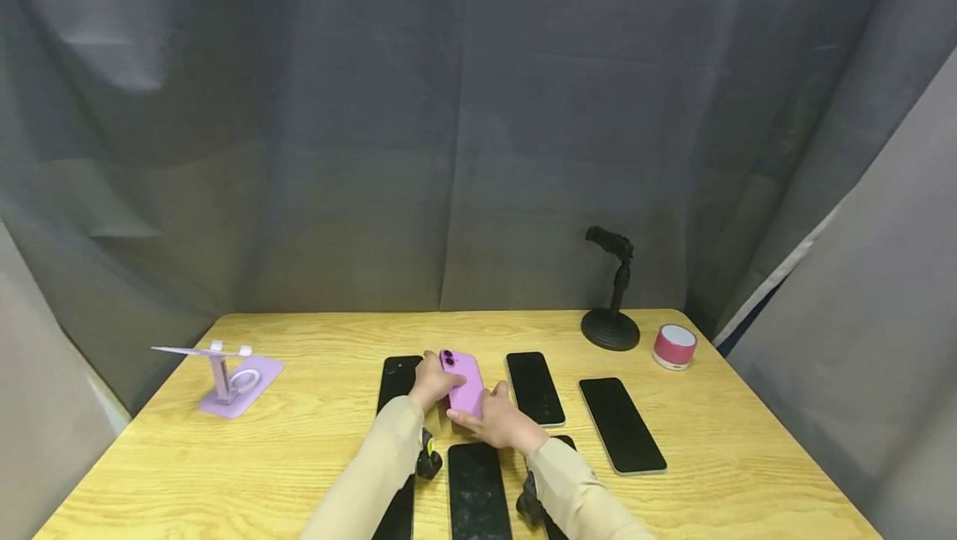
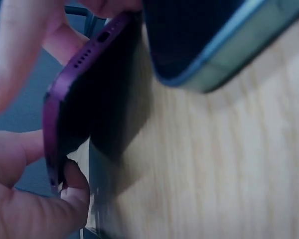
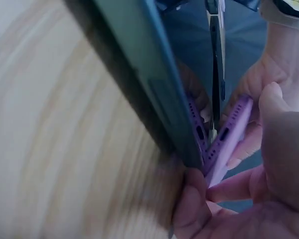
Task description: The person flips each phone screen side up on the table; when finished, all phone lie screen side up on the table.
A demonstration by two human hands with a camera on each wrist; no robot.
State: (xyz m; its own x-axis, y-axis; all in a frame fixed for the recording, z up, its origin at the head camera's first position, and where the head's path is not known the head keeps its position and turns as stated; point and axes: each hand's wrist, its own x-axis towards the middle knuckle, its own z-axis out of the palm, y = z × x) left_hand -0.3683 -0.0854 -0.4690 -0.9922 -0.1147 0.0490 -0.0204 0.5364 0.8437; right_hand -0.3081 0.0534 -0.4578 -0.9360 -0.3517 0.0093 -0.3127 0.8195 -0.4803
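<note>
Both hands hold a purple phone, back up with its camera lenses at the far left corner, over the middle of the table. My left hand grips its left side, the thumb lying over the back. At the near right, my right hand pinches the lower edge. In the left wrist view the purple phone is tilted, its port and speaker holes showing and its dark screen facing the wood. Fingers meet its corner in the right wrist view. A dark phone lies beside my left hand.
More dark phones lie around: one at near centre, one at right, one behind the right hand. The sleeves partly cover others. A purple charging stand is at left; a black stand and pink round speaker at back right.
</note>
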